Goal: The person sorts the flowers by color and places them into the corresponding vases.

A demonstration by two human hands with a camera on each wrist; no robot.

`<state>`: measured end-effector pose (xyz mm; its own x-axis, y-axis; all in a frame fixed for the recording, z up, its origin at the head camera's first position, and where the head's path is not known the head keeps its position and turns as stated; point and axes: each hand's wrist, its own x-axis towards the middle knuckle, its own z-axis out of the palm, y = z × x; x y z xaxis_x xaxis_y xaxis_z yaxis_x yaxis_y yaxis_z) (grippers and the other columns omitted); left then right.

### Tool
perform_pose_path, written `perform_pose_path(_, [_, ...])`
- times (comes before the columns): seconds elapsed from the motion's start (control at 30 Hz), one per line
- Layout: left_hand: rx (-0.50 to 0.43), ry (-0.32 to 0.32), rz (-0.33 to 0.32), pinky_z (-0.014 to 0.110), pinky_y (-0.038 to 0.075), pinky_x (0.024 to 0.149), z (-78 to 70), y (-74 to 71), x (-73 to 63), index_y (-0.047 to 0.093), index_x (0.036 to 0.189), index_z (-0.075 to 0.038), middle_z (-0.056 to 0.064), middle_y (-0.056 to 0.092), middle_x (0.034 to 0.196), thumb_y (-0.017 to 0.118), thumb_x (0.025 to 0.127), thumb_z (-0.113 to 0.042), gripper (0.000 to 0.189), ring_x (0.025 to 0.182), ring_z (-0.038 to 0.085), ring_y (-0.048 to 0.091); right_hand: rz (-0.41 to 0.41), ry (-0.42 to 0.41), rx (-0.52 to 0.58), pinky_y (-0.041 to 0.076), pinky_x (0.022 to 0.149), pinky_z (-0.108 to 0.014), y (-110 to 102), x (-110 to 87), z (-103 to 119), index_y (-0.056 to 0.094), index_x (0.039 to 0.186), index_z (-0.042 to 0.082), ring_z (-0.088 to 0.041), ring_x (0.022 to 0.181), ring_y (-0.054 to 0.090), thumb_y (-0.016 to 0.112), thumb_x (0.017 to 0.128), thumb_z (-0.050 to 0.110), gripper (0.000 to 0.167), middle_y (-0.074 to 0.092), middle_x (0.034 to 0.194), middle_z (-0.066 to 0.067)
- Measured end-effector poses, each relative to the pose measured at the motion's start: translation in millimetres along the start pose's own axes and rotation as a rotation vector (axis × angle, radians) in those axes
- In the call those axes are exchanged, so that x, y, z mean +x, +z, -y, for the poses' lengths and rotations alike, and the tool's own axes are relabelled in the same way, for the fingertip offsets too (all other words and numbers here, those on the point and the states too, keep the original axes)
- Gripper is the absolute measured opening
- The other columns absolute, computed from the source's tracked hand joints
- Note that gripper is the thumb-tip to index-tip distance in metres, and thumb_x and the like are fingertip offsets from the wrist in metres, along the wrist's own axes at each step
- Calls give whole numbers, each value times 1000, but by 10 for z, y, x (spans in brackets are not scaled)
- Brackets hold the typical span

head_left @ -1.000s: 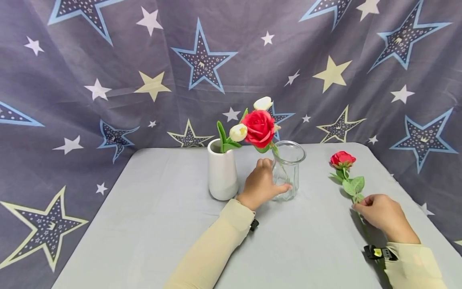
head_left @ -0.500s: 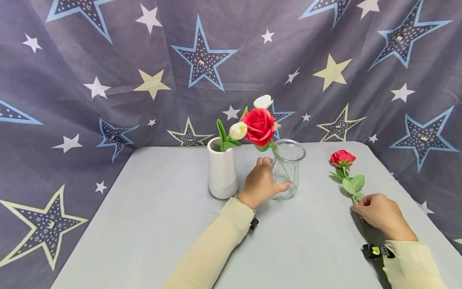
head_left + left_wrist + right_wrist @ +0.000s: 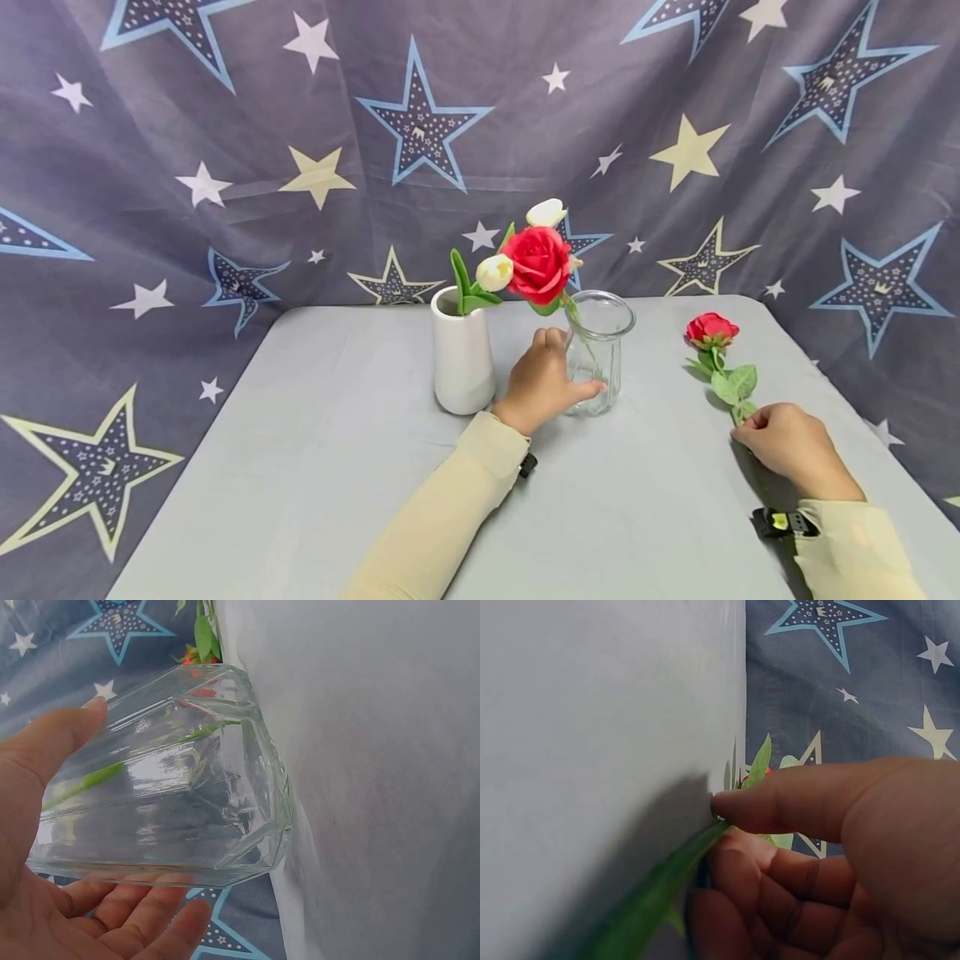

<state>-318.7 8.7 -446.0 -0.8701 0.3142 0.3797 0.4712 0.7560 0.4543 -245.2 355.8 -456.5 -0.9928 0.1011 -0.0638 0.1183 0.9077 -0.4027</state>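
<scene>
My left hand (image 3: 542, 379) holds a clear glass vase (image 3: 611, 362) low on its body, thumb on the near side and fingers on the other. A red rose (image 3: 538, 265) leans left out of that vase, and its green stem (image 3: 103, 777) shows through the glass in the left wrist view. At the right of the table, my right hand (image 3: 798, 446) pinches the stem (image 3: 664, 885) of a second red rose (image 3: 712, 331) between thumb and forefinger. This rose stretches along the tabletop with its bloom pointing away from me.
Left of the glass stands a white vase (image 3: 462, 367) with green leaves and a white tulip (image 3: 495, 273) leaning right. Another white tulip (image 3: 547, 213) rises behind the upright rose. A star-patterned cloth (image 3: 262, 108) hangs behind the grey tabletop (image 3: 300, 467).
</scene>
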Motion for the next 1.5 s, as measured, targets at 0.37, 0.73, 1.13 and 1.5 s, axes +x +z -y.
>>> perform_pose_path(0.37, [-15, -28, 21, 20, 46, 58, 22, 13, 13, 51, 119, -2, 8, 50, 106, 88, 75, -58, 81, 79, 13, 53, -2, -12, 11, 35, 55, -33, 14, -11, 16, 64, 70, 13, -19, 60, 49, 67, 89, 24, 23, 54, 63, 1])
perform_pose_path(0.73, [-12, -11, 11, 19, 46, 58, 24, 12, 9, 50, 118, -2, 7, 49, 104, 88, 75, -58, 80, 79, 13, 52, -24, -4, 26, 37, 56, -33, -34, -36, 64, 71, 78, 9, -20, 62, 51, 67, 93, 26, 23, 60, 66, 0])
perform_pose_path(1.13, [-10, -15, 10, 20, 47, 60, 14, 17, 9, 50, 119, -2, 7, 49, 106, 88, 75, -57, 80, 81, 13, 53, -66, -9, 44, 38, 55, -33, -69, -65, 124, 73, 83, 7, -21, 65, 51, 65, 93, 26, 23, 65, 74, -4])
perform_pose_path(1.5, [-17, -13, 15, 19, 47, 59, 20, 12, 12, 49, 116, -2, 8, 49, 105, 88, 75, -57, 78, 79, 14, 53, -151, -37, 59, 38, 58, -32, -53, -85, 158, 73, 87, 9, -19, 67, 52, 68, 93, 26, 19, 68, 79, -4])
